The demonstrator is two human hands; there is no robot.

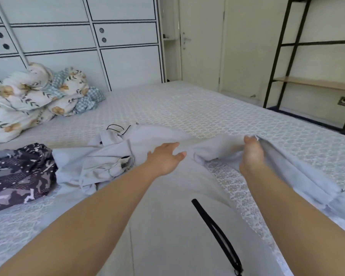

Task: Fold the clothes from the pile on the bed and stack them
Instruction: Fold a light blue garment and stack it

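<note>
Nearest the camera, at six o'clock, a pale grey garment [167, 226] with a black zip [215, 234] lay spread on the bed [197, 108], and the left hand [165, 158] rested on it just past centre with fingers straight and relaxed, gripping nothing. At two o'clock of that hand, the right hand [251, 154] pinched a raised fold of the same grey cloth — to fold cleanly, I judge the flat hand should pin the body while the edge is drawn taut. Farther off at nine o'clock sat the crumpled pile [100, 164] and a camouflage-print piece [18, 174]; a floral duvet [34, 96] lay at ten.
</note>
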